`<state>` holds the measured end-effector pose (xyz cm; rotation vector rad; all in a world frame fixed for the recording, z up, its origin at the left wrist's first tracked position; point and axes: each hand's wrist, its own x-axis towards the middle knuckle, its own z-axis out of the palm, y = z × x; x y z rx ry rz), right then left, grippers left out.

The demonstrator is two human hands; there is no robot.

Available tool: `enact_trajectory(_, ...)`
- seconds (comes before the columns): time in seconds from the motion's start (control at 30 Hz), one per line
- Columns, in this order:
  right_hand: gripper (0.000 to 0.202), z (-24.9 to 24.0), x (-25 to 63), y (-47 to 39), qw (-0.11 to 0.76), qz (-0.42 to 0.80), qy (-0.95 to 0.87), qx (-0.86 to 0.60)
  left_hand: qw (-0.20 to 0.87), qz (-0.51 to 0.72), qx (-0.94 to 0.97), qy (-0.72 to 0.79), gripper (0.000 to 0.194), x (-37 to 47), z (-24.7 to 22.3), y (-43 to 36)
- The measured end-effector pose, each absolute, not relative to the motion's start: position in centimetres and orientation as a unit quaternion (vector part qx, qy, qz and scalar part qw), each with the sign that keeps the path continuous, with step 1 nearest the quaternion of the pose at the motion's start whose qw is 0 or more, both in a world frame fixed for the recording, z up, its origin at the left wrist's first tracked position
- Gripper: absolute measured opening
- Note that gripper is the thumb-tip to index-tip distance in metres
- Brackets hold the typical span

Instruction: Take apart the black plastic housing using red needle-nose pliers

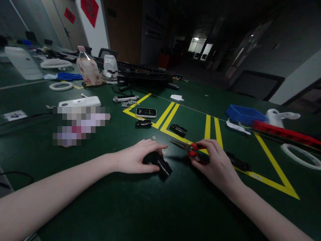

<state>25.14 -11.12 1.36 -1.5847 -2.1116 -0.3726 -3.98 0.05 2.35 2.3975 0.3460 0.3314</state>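
Long-nose pliers [184,145] with red and black handles are in my right hand [218,164]. Their slim metal jaws point left, slightly parted, above the table. My left hand [140,155] is beside a small black cylindrical part [164,166], its thumb and forefinger spread either side of the part's near end. The thumb tip seems to touch it; some fingers are hidden. Similar black parts lie beyond: one [143,123] ahead of my left hand, another [179,130] past the pliers' tips, and a longer one [238,162] right of my right hand. A small ring [153,137] lies near my left knuckles.
Yellow tape [273,184] marks the green table [125,207]. A white device [146,112] with green lights sits ahead. At right are a blue tray [245,113], a red strip [286,132] and a tape roll [301,155]. A bottle [87,68] stands far left.
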Motion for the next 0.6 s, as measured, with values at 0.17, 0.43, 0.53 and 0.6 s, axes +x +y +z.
enact_trajectory(0.17,0.032,1.6,24.8,-10.2,0.247,-0.175,-0.804,-0.512,0.322,0.120,0.926,0.157,0.056,-3.8,2.2,-0.1)
enact_trajectory(0.43,0.027,1.8,23.7,-8.2,0.242,-0.195,-0.834,-0.456,0.236,0.101,0.957,0.135,0.054,-2.7,2.4,-0.8)
enact_trajectory(0.53,0.026,1.6,23.5,-7.9,0.234,-0.196,-0.839,-0.450,0.252,0.112,0.954,0.120,0.046,-1.9,2.5,-0.6)
enact_trajectory(0.6,0.028,1.6,23.5,-7.9,0.234,-0.198,-0.837,-0.454,0.303,0.112,0.939,0.120,0.043,-1.3,2.7,-0.2)
